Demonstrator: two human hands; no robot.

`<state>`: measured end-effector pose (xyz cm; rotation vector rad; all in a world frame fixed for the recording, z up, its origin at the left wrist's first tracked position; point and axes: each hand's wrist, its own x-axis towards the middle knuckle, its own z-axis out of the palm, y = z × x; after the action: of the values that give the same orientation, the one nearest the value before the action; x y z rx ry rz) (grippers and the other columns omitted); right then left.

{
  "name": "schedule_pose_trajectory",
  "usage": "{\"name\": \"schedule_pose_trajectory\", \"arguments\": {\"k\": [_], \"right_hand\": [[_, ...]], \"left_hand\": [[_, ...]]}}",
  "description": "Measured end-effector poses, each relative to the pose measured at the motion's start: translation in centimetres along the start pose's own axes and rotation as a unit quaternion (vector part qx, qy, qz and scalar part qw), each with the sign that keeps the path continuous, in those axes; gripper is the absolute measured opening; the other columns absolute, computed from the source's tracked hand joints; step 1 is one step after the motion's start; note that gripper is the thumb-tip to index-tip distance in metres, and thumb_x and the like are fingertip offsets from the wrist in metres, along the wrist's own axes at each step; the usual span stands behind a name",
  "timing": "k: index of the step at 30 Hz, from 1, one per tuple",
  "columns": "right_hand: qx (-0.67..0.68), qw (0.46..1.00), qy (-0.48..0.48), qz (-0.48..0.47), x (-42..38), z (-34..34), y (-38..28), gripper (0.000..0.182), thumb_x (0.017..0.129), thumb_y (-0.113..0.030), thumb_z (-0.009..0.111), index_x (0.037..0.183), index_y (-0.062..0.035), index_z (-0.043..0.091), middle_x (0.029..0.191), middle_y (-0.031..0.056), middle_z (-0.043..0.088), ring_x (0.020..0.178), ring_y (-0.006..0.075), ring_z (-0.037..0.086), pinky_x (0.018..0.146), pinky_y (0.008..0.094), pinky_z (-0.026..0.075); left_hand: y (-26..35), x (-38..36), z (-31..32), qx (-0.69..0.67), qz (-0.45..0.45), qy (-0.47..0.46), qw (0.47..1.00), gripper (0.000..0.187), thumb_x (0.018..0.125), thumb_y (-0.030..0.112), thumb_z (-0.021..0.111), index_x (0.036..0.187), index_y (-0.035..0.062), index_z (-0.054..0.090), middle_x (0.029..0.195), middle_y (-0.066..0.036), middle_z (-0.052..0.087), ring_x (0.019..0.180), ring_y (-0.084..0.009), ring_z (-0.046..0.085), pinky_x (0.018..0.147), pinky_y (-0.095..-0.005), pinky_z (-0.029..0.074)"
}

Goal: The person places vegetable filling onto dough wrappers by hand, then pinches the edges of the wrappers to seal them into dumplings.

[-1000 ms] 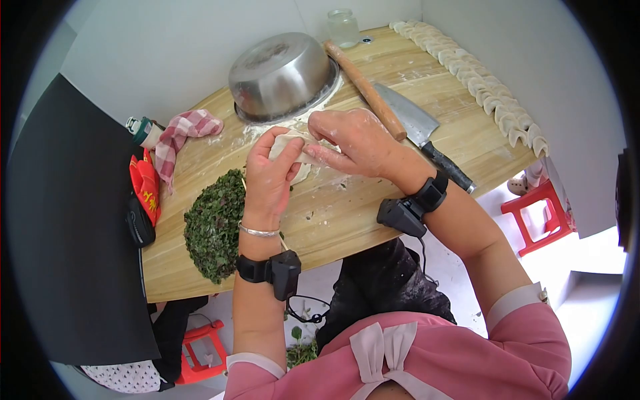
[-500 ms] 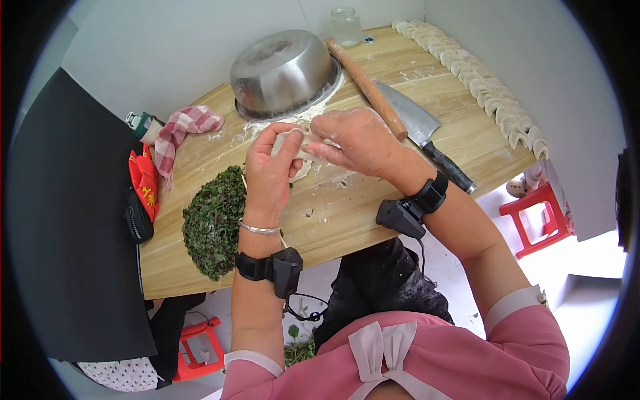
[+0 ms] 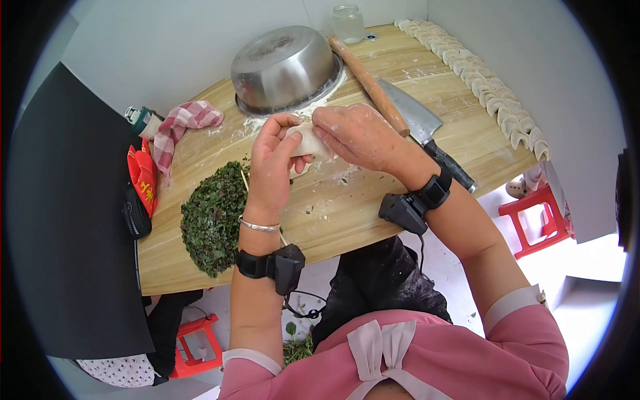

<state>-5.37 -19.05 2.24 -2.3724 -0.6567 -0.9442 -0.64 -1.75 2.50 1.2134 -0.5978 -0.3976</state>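
Above the wooden table a pale dough dumpling (image 3: 311,142) is pinched between both hands. My left hand (image 3: 273,150) grips its left side, thumb on top and fingers curled beneath. My right hand (image 3: 357,137) is closed on its right edge, and those fingertips are partly hidden. Another bit of pale dough (image 3: 300,171) shows on the table just below. Left of my left wrist lies a heap of chopped green leaves (image 3: 212,220), with a thin stick (image 3: 245,179) at its edge partly hidden by my arm.
An upturned steel basin (image 3: 285,73) stands behind my hands on floury wood. A rolling pin (image 3: 368,83) and a cleaver (image 3: 417,117) lie to the right. Rows of finished dumplings (image 3: 477,80) line the right edge. A checkered cloth (image 3: 183,130) and glass jar (image 3: 348,25) are farther back.
The fingers of my right hand have closed more over the dough's edge, and the dough looks more folded and rounded. Both hands stay in nearly the same place.
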Motion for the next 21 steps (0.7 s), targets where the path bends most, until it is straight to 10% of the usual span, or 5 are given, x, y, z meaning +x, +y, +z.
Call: {"name": "schedule_pose_trajectory", "arguments": {"k": [21], "right_hand": [[-0.005, 0.999, 0.031, 0.036, 0.1, 0.5, -0.5, 0.012, 0.082, -0.01, 0.059, 0.084, -0.0045, 0.049, 0.07, 0.0136, 0.058, 0.066, 0.0345, 0.059, 0.058, 0.0417, 0.047]], "left_hand": [[-0.5, -0.1, 0.3, 0.125, -0.006, 0.028, 0.992, 0.012, 0.09, 0.007, 0.057, 0.102, 0.0025, 0.055, 0.09, -0.003, 0.059, 0.06, -0.0057, 0.052, 0.051, -0.0182, 0.042]]}}
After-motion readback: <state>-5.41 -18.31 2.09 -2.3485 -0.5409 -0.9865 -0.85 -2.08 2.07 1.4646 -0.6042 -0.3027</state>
